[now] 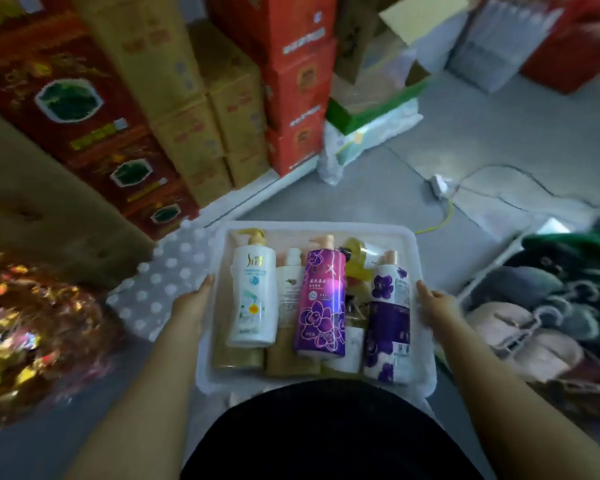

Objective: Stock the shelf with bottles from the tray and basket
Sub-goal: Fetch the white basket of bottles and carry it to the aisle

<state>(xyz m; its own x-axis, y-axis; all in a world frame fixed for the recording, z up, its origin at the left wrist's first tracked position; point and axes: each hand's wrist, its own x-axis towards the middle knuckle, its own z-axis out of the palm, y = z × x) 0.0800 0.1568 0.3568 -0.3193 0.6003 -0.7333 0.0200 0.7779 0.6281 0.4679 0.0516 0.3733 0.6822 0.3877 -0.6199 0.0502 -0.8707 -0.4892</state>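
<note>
Tray [312,226], white plastic, pump bottles [252,292] lying loose: likely heavy, roll-prone; left hand [194,299] and right hand [433,304] clasp opposite side rims.

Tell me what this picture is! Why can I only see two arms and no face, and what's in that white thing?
The camera is worn on a person's head and looks forward and down, so you see what that person sees: their own arms, never their face. There is no machine here, just two bare hands.

The left hand and the right hand each hold one side of a white tray in front of the body. Lying in the tray are a white bottle, a pink and purple bottle, a purple and white bottle, and a few more tucked beside and underneath.

Behind the tray, stacked boxes stand on a grey floor. The edges look blurry, so small details there are hard to tell.
</note>
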